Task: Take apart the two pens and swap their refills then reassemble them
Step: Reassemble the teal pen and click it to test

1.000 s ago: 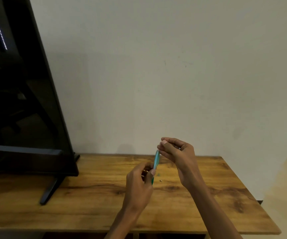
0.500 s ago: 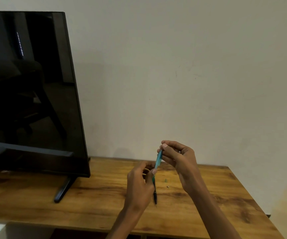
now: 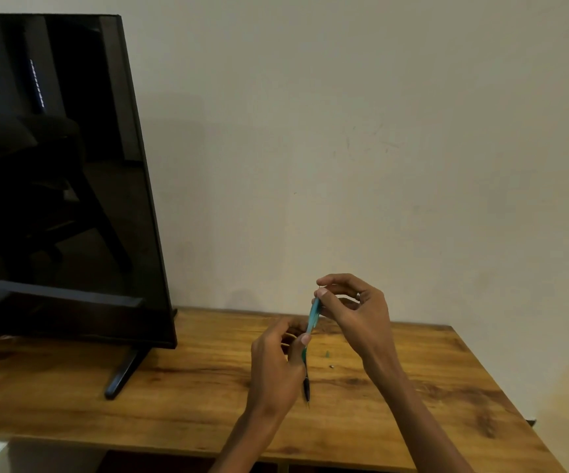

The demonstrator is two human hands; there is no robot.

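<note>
- Left hand (image 3: 278,361) curled round lower part of teal pen (image 3: 313,315), held above bench (image 3: 180,380) near its middle.
- Right hand (image 3: 354,312) pinched pen's upper end.
- Dark pen (image 3: 306,390) lay on bench just beside left hand.
- Two tiny bits (image 3: 329,359) nearby.

Teal pen (image 3: 313,315) between left hand (image 3: 278,365) and right hand (image 3: 354,310), above wooden table (image 3: 430,380).

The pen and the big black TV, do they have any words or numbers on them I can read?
None can be read.
Teal pen: no print shows on its barrel; it is too small to tell.
TV: its dark screen shows only reflections, and no brand shows on its frame.
Table and wall: no writing.
</note>
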